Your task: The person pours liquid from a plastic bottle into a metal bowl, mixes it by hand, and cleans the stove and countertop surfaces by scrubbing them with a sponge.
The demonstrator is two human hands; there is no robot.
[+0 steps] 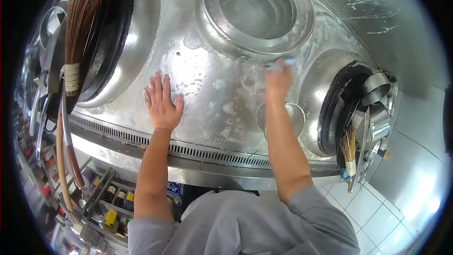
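Observation:
My left hand [163, 105] lies flat on the wet steel cooktop [214, 113], fingers spread, holding nothing. Further right, my right hand [278, 85] is closed around a small light-blue thing [282, 63], blurred, perhaps a scrubbing pad or cloth. It is just below the raised round steel basin [212, 16]. Water runs from above into this basin. Suds and droplets cover the metal around both hands. A thin round rim [299, 118] shows partly behind my right forearm; I cannot tell what it belongs to.
On the left, a bamboo wok brush [78, 33] and long-handled tools rest over a black-rimmed burner [123, 33]. At right, a second burner [325, 118] bears steel pots [379, 120] and a smaller brush [349, 148]. A slotted drain [207, 153] runs along the front edge. Bottles [118, 198] stand lower left.

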